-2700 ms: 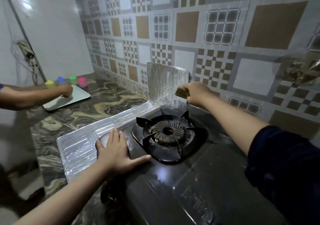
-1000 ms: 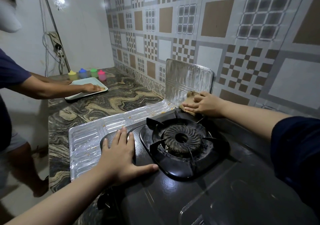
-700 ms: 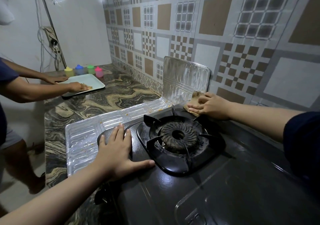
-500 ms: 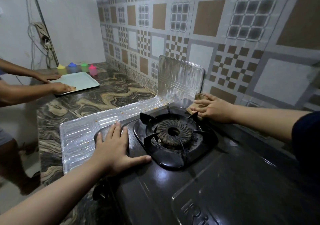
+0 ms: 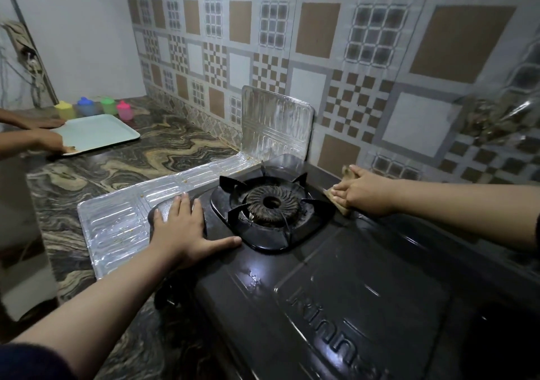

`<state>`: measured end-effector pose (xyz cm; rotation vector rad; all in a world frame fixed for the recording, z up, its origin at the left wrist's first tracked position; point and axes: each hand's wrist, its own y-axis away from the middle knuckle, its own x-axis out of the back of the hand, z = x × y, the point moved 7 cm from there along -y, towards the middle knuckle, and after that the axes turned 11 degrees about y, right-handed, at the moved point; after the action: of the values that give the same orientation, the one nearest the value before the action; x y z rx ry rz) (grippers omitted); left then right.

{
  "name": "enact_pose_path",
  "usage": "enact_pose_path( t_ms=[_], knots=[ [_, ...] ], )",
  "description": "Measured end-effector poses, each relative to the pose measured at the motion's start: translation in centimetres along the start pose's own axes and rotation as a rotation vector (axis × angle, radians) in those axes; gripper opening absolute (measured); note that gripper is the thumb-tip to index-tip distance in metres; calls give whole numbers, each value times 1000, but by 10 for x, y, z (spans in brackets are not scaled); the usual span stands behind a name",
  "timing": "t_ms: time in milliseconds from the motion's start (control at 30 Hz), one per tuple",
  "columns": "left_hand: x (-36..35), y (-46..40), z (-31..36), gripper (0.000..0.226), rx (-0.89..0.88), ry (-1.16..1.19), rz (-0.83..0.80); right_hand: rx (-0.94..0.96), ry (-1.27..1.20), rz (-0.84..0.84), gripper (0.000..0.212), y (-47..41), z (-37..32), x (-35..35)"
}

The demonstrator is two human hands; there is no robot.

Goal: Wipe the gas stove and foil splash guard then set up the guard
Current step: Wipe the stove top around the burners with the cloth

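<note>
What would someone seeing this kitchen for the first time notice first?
Probably the black gas stove with its round burner near the middle, and the two hands on it: the left hand lies flat on the stove's left edge, the right hand presses a brown cloth behind the burner. Next, the shiny foil splash guard, one panel upright against the patterned tile wall, another flat on the marbled counter.

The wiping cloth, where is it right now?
The brown cloth is under the right hand, pressed onto the black stove just right of the burner, near the tiled wall.
</note>
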<state>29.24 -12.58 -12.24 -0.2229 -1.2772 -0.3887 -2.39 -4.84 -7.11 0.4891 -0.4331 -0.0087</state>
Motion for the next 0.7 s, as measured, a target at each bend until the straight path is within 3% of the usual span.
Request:
enact_pose_path(
  t_ms=[200,300,367,533,700],
  knots=[
    [-2,-2,-3,158,-7,25,9,-31,-157,-53,49,29,-12,-4],
    [-2,-2,-3,158,-11,33,11,-80,-281,-102,27,43,-16,7],
    [-2,-2,-3,157,-14,43,17,-121,-405,-96,22,52,-16,14],
    [-3,-4,-4,156,-21,50,25,-203,-793,-166,42,74,-19,1],
    [-3,-4,-4,156,-16,41,31,-297,-1123,-259,28,86,12,-4]
  ],
)
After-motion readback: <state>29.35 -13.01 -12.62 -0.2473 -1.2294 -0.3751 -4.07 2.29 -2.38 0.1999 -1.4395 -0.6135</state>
